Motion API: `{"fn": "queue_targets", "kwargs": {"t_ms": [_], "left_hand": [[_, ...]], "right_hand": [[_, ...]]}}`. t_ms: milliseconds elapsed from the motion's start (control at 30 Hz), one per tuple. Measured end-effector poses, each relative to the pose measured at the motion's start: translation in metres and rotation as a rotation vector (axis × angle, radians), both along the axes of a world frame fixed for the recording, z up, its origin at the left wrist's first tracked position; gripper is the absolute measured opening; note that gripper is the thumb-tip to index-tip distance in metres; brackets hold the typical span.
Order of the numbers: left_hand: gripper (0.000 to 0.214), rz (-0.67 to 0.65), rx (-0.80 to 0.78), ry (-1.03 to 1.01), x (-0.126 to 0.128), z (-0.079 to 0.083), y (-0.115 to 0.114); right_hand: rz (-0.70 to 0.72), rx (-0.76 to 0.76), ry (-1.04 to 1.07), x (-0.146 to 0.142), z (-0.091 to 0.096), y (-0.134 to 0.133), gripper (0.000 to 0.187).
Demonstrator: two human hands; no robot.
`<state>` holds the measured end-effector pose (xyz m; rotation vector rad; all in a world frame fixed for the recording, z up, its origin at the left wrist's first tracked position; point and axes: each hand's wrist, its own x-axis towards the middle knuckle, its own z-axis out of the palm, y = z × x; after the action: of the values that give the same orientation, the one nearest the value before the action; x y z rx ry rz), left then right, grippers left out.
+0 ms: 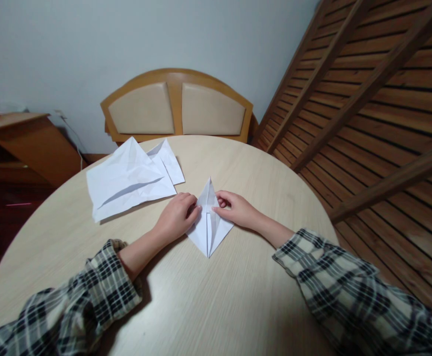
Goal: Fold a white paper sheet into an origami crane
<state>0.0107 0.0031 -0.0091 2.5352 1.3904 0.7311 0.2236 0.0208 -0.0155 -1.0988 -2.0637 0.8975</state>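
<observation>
A white folded paper [207,230], shaped like a long diamond with a slit down its lower middle, lies on the table between my hands. Its narrow tip points away from me. My left hand [178,213] is closed at its left edge, the thumb on the paper and the curled fingers partly hidden. On the opposite edge my right hand [236,208] pinches the paper, thumb on top and fingers bent behind it.
Creased white sheets [127,180] lie at the back left of the round wooden table [271,178], a smaller folded piece [169,160] beside them. Beyond stands a padded headboard-like panel [142,111]. A slatted wooden screen [371,99] leans at right, a brown desk [26,143] at left.
</observation>
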Motion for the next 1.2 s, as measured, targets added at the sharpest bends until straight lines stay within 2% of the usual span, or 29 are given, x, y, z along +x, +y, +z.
{"fn": "queue_targets", "kwargs": {"t_ms": [200,433,867,1200], "left_hand": [[0.022,-0.011,0.001,-0.003,0.0005,0.0012,-0.0013],[0.024,-0.009,0.009,-0.009,0.0014,0.0013,-0.0010],[0.025,-0.018,0.008,-0.009,0.0009,0.0000,-0.0004],[0.021,-0.007,-0.002,0.009,0.0003,-0.0008,-0.0002]], "right_hand": [[-0.072,0.085,-0.084,-0.0032,-0.0025,0.0002,0.018],[-0.059,0.123,-0.129,-0.0030,0.0012,-0.0009,0.012],[-0.058,0.063,-0.151,-0.0029,0.0045,-0.0012,0.030],[-0.070,0.106,-0.165,-0.0034,0.0052,-0.0017,0.014]]}}
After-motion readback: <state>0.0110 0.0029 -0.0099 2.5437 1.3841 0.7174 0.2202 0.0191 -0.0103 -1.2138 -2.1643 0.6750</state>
